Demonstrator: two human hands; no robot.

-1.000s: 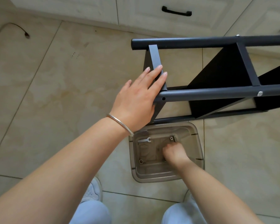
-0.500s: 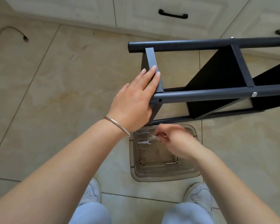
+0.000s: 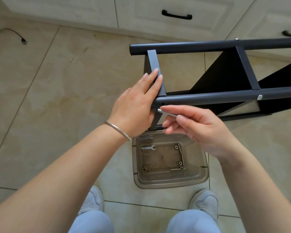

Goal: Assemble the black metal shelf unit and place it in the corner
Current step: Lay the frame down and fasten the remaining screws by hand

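We had the black metal shelf unit (image 3: 225,81) lying on its side on the tiled floor (image 3: 57,98), filling the frame from the centre out to 3 o'clock, cabinets behind it at 12. Our left hand (image 3: 136,106) lay open, fingers straight, pressed flat on the end crossbar (image 3: 155,71) to steady it. Our right hand (image 3: 196,126) pinched a long silver bolt (image 3: 166,112) between thumb and fingertips, its tip just below the empty hole (image 3: 162,104) in the near tube. At 6 o'clock the clear tray (image 3: 203,177) held a spanner (image 3: 148,147) and spare hardware. We judged this the bolting step; next the bolt needed lining up squarely with that hole.
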